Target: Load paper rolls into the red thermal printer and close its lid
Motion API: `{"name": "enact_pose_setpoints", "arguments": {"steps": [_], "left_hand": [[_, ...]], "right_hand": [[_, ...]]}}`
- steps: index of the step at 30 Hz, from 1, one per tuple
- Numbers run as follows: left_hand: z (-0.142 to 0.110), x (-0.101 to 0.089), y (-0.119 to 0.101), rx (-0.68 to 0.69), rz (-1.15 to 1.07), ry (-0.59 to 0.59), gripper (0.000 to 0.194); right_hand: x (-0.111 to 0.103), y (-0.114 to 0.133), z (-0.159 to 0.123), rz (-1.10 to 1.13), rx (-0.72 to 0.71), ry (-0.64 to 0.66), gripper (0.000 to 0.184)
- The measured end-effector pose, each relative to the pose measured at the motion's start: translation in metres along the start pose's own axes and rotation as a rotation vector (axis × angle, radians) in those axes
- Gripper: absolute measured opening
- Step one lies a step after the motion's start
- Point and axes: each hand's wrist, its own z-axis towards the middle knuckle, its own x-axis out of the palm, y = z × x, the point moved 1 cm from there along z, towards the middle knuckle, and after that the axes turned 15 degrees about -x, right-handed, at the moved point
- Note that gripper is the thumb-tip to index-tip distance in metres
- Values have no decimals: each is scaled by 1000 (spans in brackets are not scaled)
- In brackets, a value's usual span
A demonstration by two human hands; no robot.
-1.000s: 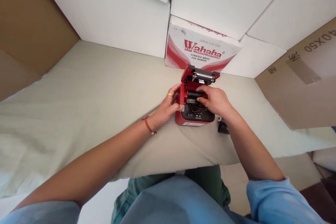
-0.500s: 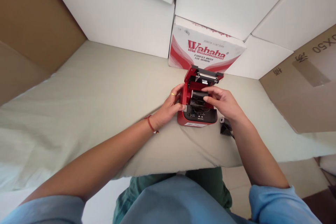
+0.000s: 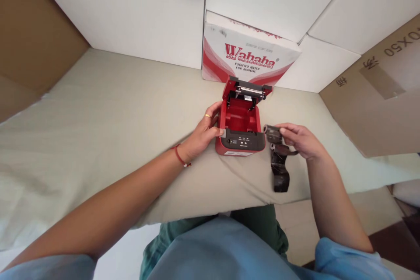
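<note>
A small red and black printer (image 3: 241,141) stands on the cloth with its lid (image 3: 248,87) raised. Its red inner bay shows nothing lying in it. My left hand (image 3: 203,133) grips the printer's left side, thumb on the grey tab at the front corner and fingers along the side. Just right of the printer, my right hand (image 3: 302,141) pinches a dark roll (image 3: 273,134) by its right end. Below that roll lies a second dark roll with a loose black strip (image 3: 280,177) hanging toward me; whether the two are joined cannot be made out.
Behind the printer stands a red and white Wahaba carton (image 3: 251,59), close to the raised lid. White boxes (image 3: 147,22) form a wall at the back. Brown cartons flank both sides, the right one (image 3: 377,109) nearer. Pale green cloth (image 3: 131,105) covers the surface.
My right hand has lifted the dark roll out of the printer's bay and carried it right, beside the other roll. A longer black strip now shows there. My left hand stays on the printer.
</note>
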Motion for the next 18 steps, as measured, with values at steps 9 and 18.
{"name": "enact_pose_setpoints", "arguments": {"steps": [9,18], "left_hand": [[1,-4,4,7,-1,-17,94],[3,-5,5,22,10,-18,94]], "right_hand": [[2,-3,-44,-343,-149,-76,60],[-9,-31,-61,-725,-202,87,38]]}}
